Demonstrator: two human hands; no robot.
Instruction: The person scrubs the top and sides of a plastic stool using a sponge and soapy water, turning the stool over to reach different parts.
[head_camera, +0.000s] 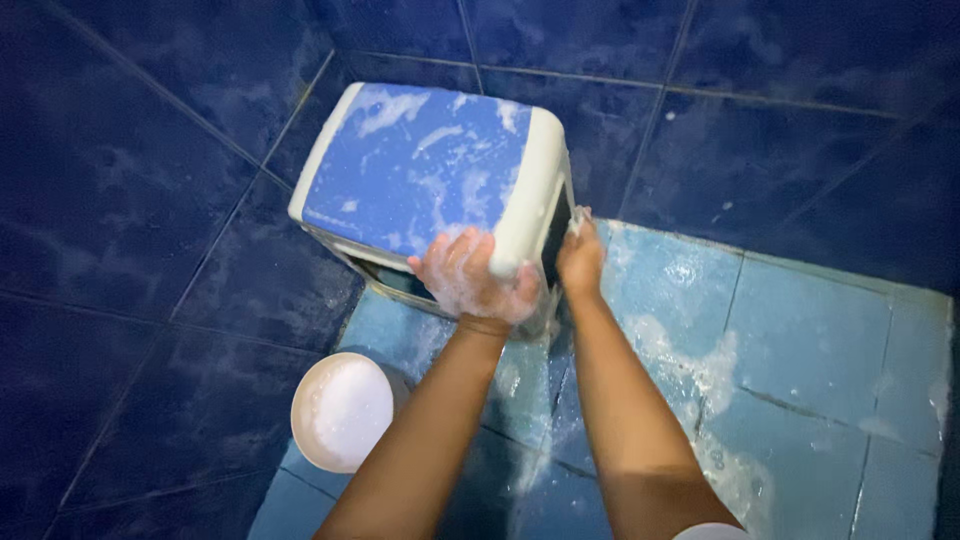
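A blue-topped plastic stool (420, 165) with a white rim was found in the upper centre of the frame, tipped over against the dark blue tiled wall (120, 150), its seat turned toward the camera and streaked with soap foam. The left hand (470, 275) (heavily lathered) was observed at the lower right corner of the seat, its fingers curled over the white rim; the grip was closed around that edge. The right hand (580, 255) was noted just beside it, at the stool's right side, pressed against the edge of the white frame. Something small and pale appeared to be pinched at its fingertips, but what it was could not be told, nor could the exact closure of that grip. Both forearms were seen reaching up from the bottom of the frame.

A round white bowl (342, 410) filled with suds was recorded at the lower left of centre, standing on the floor near the left forearm and apart from the stool. The light blue tiled floor (820, 350), occupying the lower right of the frame, was wet and marked with patches of foam.
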